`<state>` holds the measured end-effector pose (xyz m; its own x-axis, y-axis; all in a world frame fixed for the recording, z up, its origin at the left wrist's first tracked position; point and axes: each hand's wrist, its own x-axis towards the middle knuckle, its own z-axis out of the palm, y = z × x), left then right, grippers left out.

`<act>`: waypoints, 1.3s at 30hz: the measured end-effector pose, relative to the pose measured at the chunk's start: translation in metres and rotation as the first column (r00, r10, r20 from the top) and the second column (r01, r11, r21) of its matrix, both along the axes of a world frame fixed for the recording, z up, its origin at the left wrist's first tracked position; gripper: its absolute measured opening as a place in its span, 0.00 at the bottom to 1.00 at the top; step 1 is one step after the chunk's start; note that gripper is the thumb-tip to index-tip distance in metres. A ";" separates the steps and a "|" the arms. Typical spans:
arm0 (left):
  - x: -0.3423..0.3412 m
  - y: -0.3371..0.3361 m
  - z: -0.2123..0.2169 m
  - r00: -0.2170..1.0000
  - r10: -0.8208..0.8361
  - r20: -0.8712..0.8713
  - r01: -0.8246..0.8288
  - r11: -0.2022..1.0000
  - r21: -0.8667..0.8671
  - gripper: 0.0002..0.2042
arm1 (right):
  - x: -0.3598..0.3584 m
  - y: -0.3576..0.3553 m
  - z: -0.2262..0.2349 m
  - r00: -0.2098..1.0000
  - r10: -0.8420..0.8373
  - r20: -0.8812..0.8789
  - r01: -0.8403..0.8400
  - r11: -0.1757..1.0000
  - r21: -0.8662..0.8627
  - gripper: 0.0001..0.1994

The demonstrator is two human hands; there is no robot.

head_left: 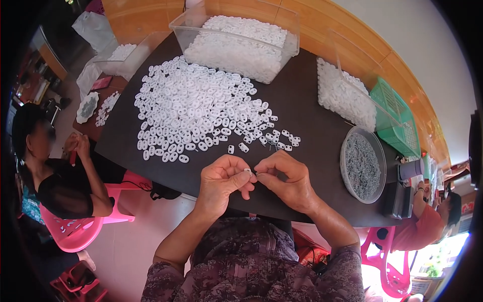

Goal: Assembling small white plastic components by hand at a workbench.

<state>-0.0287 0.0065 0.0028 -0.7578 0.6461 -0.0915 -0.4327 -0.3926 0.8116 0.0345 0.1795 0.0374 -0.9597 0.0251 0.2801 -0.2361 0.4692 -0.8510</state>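
Observation:
Over the near edge of the dark table [302, 105], my left hand [219, 183] pinches a small white oval plastic piece [247, 170] between thumb and forefinger. My right hand [292, 182] meets it from the right, its thumb and fingertips pressed together beside the piece. A tiny dark thing seems to show at those fingertips, too small to make out. Beyond my hands spreads a big heap of white oval plastic pieces with two holes [186, 105]. Several loose ones lie at its right end, close to a few small grey screws [271, 147].
Behind the heap stands a clear plastic bin [176, 25] of white pieces, with another filled clear bin [347, 98] to its right. A round bowl [343, 166] holds grey screws [361, 163] near a green basket [397, 116]. Other people sit at left [65, 186] and right [420, 226].

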 end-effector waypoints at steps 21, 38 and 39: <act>0.014 -0.003 -0.004 0.989 0.086 -0.120 -0.101 0.987 -0.122 0.07 | -0.002 -0.011 0.007 0.989 -0.033 0.142 0.032 0.999 0.005 0.09; 0.018 -0.007 -0.004 0.983 0.131 -0.131 -0.144 0.985 -0.095 0.08 | -0.001 -0.017 0.007 0.983 -0.059 0.177 0.074 0.994 -0.081 0.08; 0.018 -0.006 -0.005 0.983 0.132 -0.130 -0.145 0.985 -0.094 0.08 | -0.001 -0.017 0.006 0.982 -0.059 0.178 0.075 0.994 -0.083 0.08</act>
